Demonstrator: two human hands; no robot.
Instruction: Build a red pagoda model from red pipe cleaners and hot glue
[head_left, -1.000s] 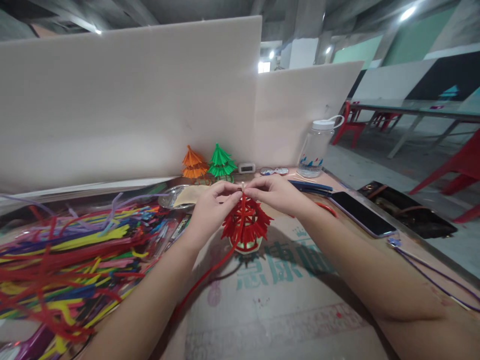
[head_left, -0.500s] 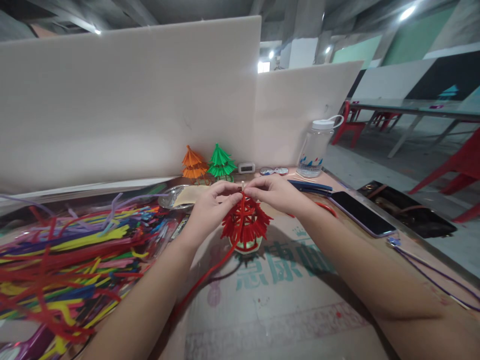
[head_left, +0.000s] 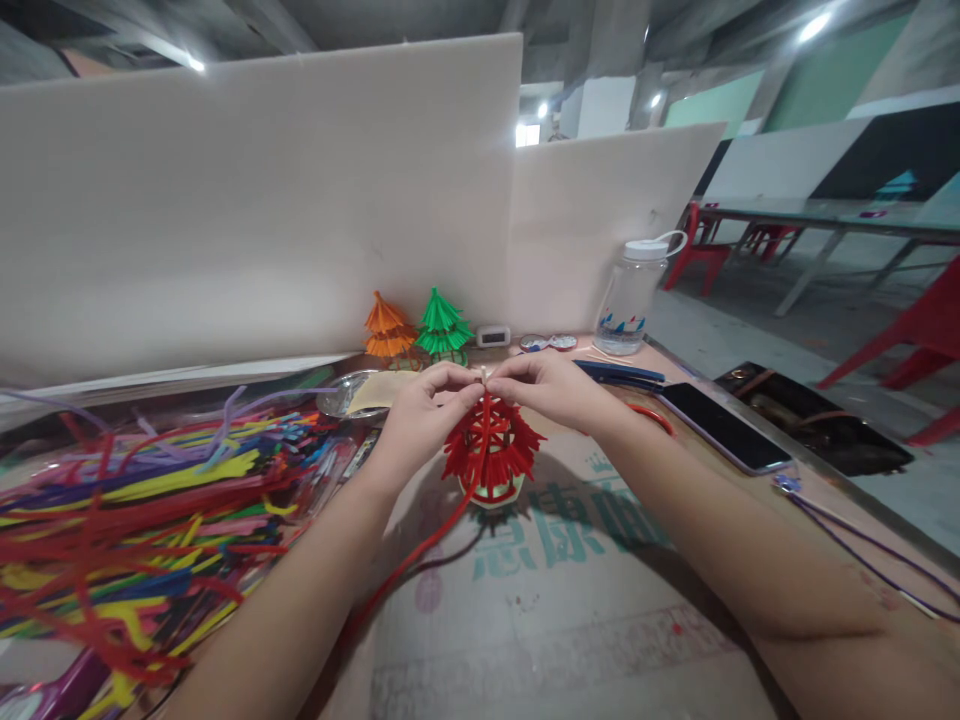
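A small red pagoda-like model [head_left: 489, 462] with a fringed lower tier stands on a pale base in front of me. Both my hands meet at its top, around a light-coloured tip. My left hand [head_left: 437, 405] pinches a red pipe cleaner [head_left: 439, 533] there with thumb and finger. This strand hangs down over the model's front and trails to the lower left. From the other side my right hand [head_left: 541, 388] closes its fingertips at the same spot. What lies between the right fingertips is mostly hidden.
Many coloured pipe cleaners [head_left: 165, 500] are heaped on the left. Orange [head_left: 388, 325] and green [head_left: 442, 322] models stand by the white partition [head_left: 262, 200]. A metal dish [head_left: 337, 395], a water bottle [head_left: 630, 300], blue-handled pliers [head_left: 619, 373] and a phone [head_left: 724, 428] lie around the work area.
My fingertips have shifted very slightly at the model's top, and less of the pale tip shows. The hanging red strand has moved a little to the right.
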